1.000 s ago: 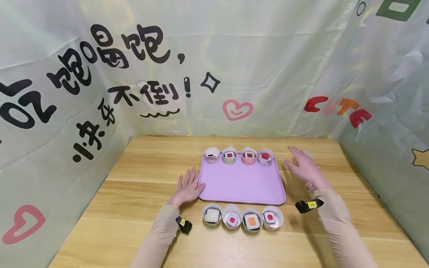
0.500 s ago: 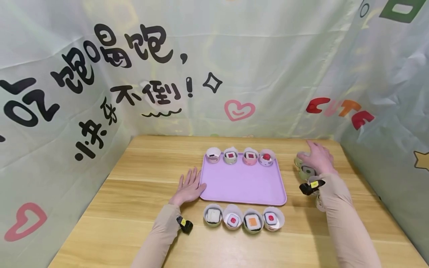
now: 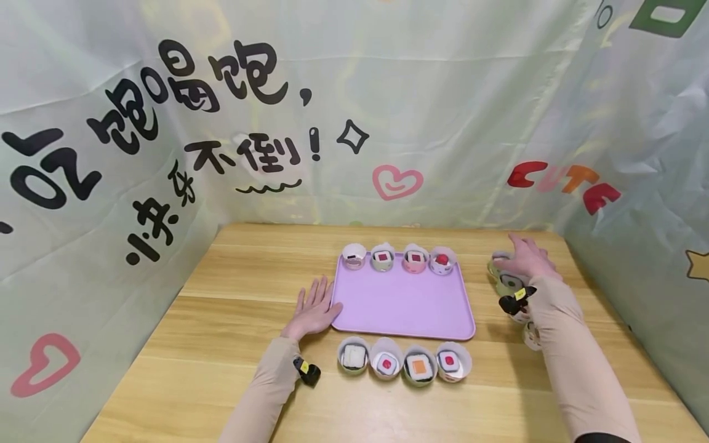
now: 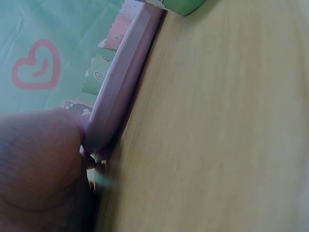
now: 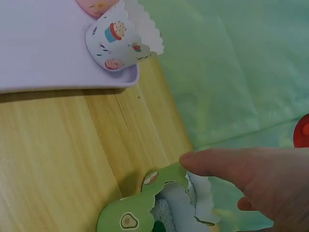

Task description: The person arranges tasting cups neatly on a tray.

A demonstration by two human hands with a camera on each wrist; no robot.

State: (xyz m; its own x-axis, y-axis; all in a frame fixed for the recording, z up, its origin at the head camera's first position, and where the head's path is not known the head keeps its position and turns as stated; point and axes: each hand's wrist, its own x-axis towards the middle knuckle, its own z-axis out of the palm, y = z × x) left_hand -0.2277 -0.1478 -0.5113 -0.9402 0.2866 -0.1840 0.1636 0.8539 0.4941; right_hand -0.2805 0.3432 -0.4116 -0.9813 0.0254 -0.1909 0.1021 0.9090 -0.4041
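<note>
1. Beyond the tray's right side, we find the green cup [image 5: 166, 173] standing at the far end of a column of four.
2. We see one digit of the right hand [image 3: 528, 257] touching this cup's rim; the other fingers are largely hidden, so we cannot tell how far that grip is spread or whether it has hold of the cup.
3. Just nearer us in the column stands a second green cup [image 5: 128, 215] with an avocado print, its filling partly visible; the sleeve and wrist partly cover the nearer two.
4. We note the left hand [image 3: 312, 314] lying on the surface [image 3: 238, 277], its grip spread wide with straight fingers, holding nothing, the thumb touching the purple tray [image 3: 401, 304].
5. Along the tray's far edge we count four filled cups, the rightmost [image 3: 442, 266] holding a red ball.
6. Four more stand before the tray, one [image 3: 420, 378] with an orange-topped piece.
7. Behind everything we see a printed cloth [image 3: 454, 92] with black writing.
</note>
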